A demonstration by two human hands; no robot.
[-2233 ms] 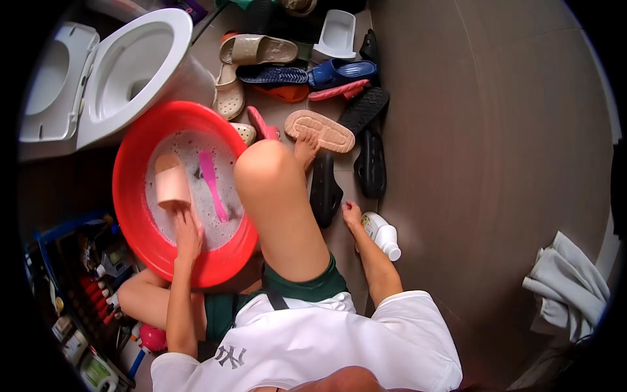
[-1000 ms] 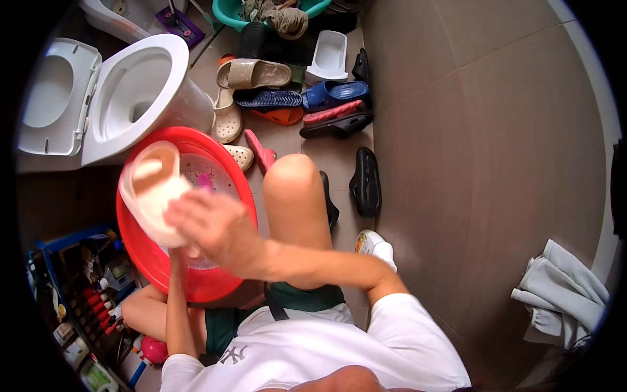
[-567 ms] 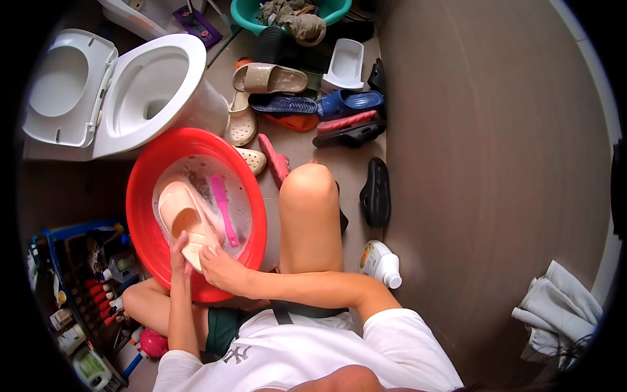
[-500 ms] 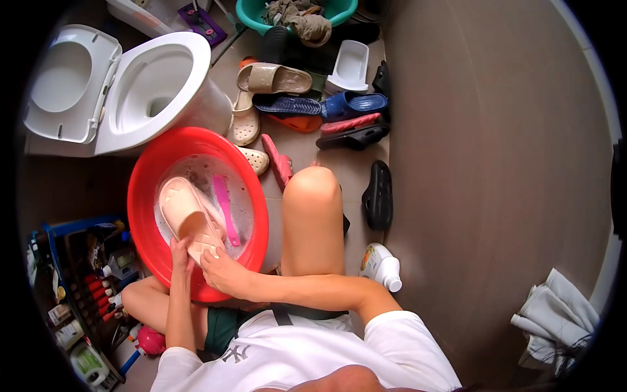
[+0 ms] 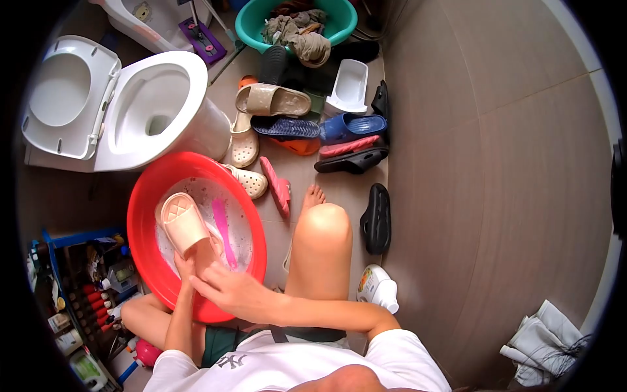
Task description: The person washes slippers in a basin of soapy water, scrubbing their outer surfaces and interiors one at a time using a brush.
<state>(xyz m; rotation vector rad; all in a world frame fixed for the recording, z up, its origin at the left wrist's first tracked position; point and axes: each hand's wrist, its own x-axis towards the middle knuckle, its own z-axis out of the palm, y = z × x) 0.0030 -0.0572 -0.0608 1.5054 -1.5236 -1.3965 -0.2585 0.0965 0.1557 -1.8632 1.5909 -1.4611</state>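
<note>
A peach slide slipper point(image 5: 181, 230) is tilted over the red basin point(image 5: 145, 258), its quilted toe pointing up and left. My left hand point(image 5: 185, 268) is closed on the side of the slipper near the heel. At the heel end my right hand point(image 5: 238, 294) has bent fingers on the slipper; part of the heel is hidden by them. Below the slipper, soapy water point(image 5: 245, 248) fills the basin, with a pink brush point(image 5: 223, 232) lying in it. Part of another peach slipper shows in the water, beneath the held one.
Several slippers and clogs, among them a pink slide point(image 5: 277, 186) and a black slipper point(image 5: 375, 219), lie beyond the basin. A toilet point(image 5: 192, 91) stands at the upper left, a teal tub point(image 5: 343, 29) at the back. A white bottle point(image 5: 379, 287) is beside my knee; a bottle rack point(image 5: 85, 238) stands left.
The slipper's strap and toe have turned to show more of the insole. My right hand has shifted slightly down and right. The whole view has tilted, so everything sits lower.
</note>
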